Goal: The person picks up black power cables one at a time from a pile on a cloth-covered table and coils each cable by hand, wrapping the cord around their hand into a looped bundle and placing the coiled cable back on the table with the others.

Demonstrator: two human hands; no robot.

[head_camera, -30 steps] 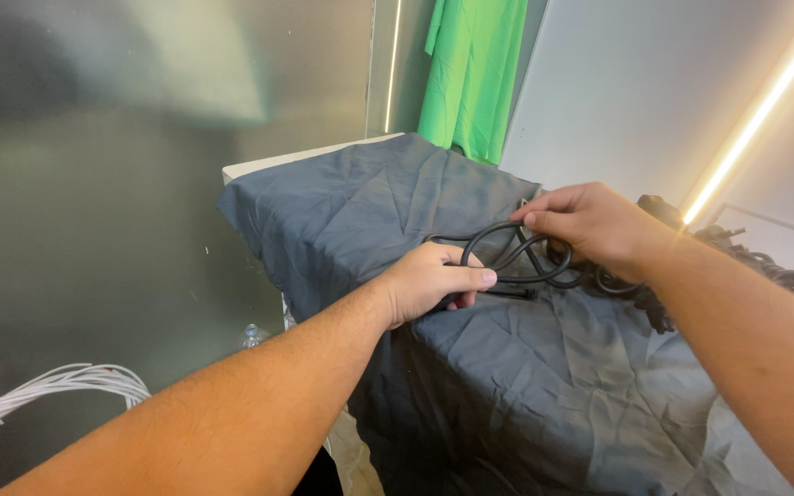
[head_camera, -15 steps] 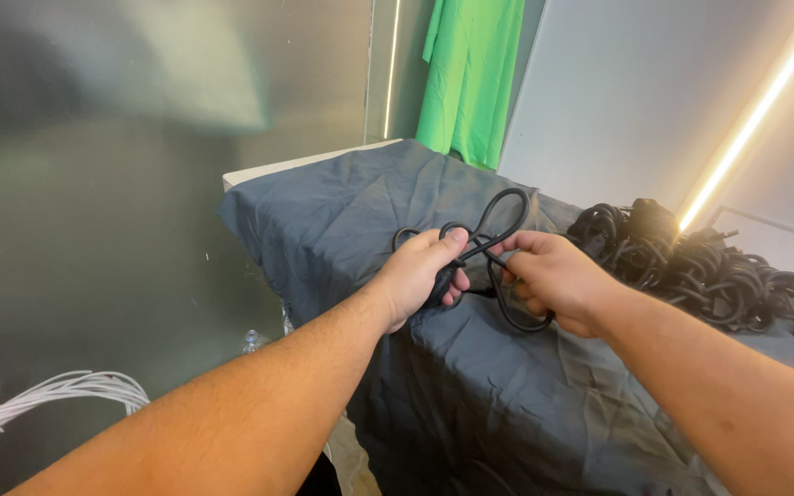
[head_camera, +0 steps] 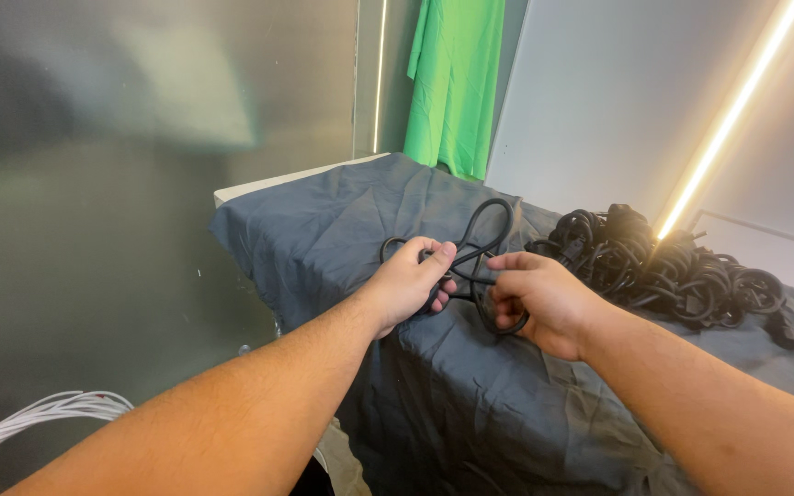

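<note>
white cables (head_camera: 11,424) lie low at left | left hand (head_camera: 411,285) is closed on black cable (head_camera: 475,253), keeping its loops together | right hand (head_camera: 535,298) pinches the same cable above grey cloth (head_camera: 342,211) | cable heap (head_camera: 663,266) beyond | green fabric (head_camera: 452,83) hangs behind

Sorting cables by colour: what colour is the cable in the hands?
Black, clearest in the head view: cable.
</note>
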